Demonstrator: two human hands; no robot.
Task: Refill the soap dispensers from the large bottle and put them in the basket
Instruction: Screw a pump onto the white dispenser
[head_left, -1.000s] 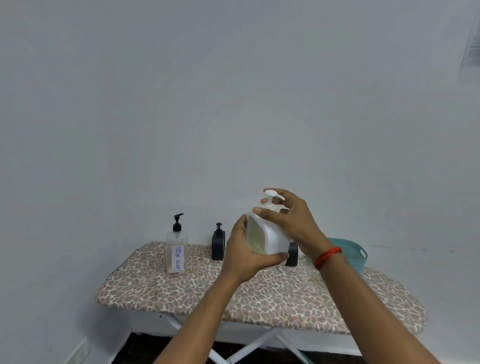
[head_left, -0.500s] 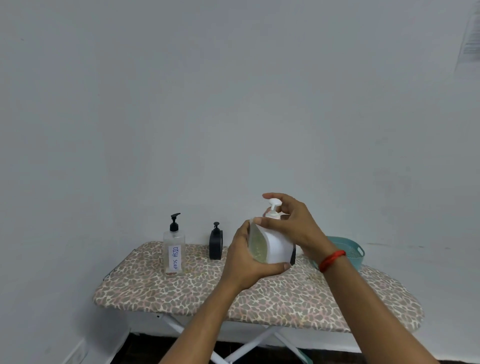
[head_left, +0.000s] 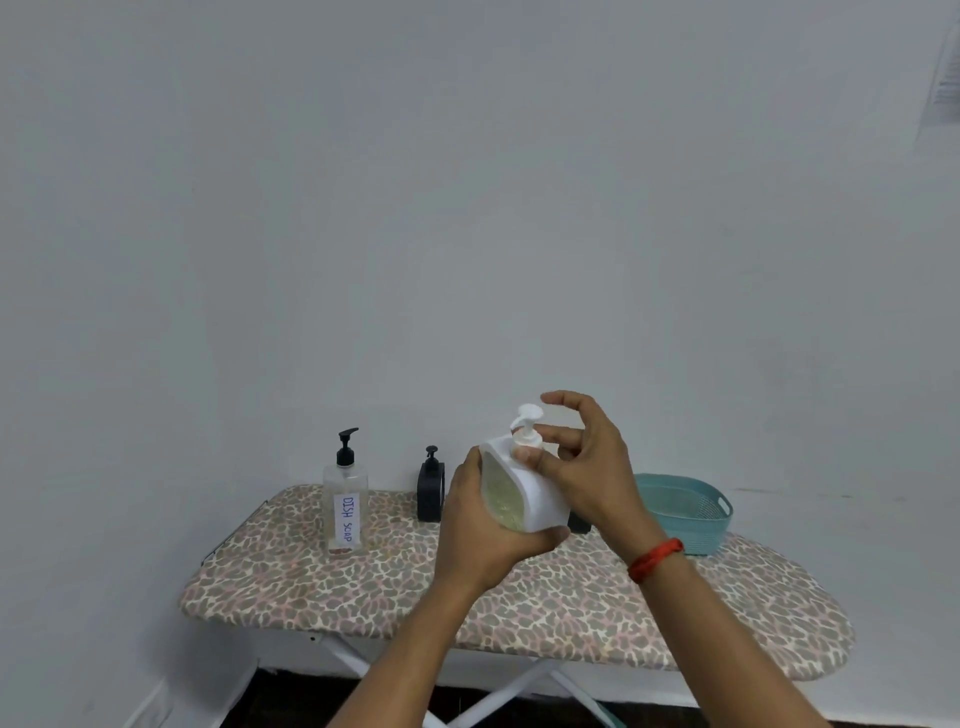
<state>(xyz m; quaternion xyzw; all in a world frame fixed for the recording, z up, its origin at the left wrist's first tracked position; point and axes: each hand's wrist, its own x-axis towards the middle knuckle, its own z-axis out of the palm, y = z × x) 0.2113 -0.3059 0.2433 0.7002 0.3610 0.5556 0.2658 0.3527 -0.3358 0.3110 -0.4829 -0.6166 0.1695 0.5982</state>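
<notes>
Head view, sole entry.

Item held: white dispenser, lifted above the worktop, tilted slightly; pale yellowish soap shows through its clear side panel, filling much of the window. Left hand wrapped around the body from below and the near side. Right hand at the neck, thumb and forefinger pinched on the pump collar, remaining fingers spread loose above the pump head. Whether the collar is being tightened or loosened cannot be told.

Items standing: clear bottle marked DISH SOAP with black pump, upright at the left of the worktop; little liquid can be made out in it. Black dispenser, upright, near the back edge, between the clear bottle and the hands. A second dark object shows partly behind the right wrist; its kind cannot be told.

Receptacle: teal basket at the right rear of the worktop, apparently with nothing in it.

Progress, as judged: the white dispenser looks filled and is at the capping stage. No dispenser in the basket yet. Placement, and any remaining refills, are outstanding.
</notes>
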